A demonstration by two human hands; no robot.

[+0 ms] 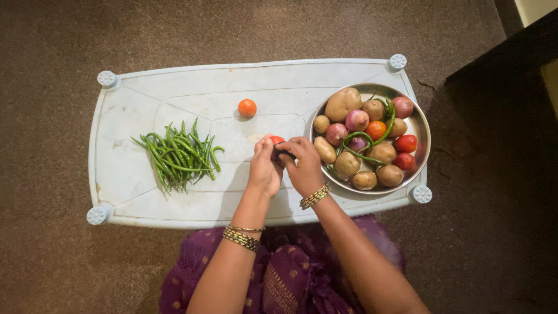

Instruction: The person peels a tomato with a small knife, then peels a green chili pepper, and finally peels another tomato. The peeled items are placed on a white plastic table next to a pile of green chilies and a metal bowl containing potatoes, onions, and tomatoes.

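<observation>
My left hand (264,168) and my right hand (302,166) meet over the middle of a pale plastic table (174,96). Between them sits a red tomato (276,140), held by the left fingers. My right hand grips a small dark object (283,152), pressed against the tomato; what it is I cannot tell. A second, orange tomato (247,107) lies alone farther back on the table. Both wrists wear gold bangles.
A pile of green chillies (177,156) lies on the table's left half. A steel bowl (422,125) at the right holds potatoes, onions, tomatoes and several chillies. Brown floor surrounds the table; a dark piece of furniture (511,75) stands at the right.
</observation>
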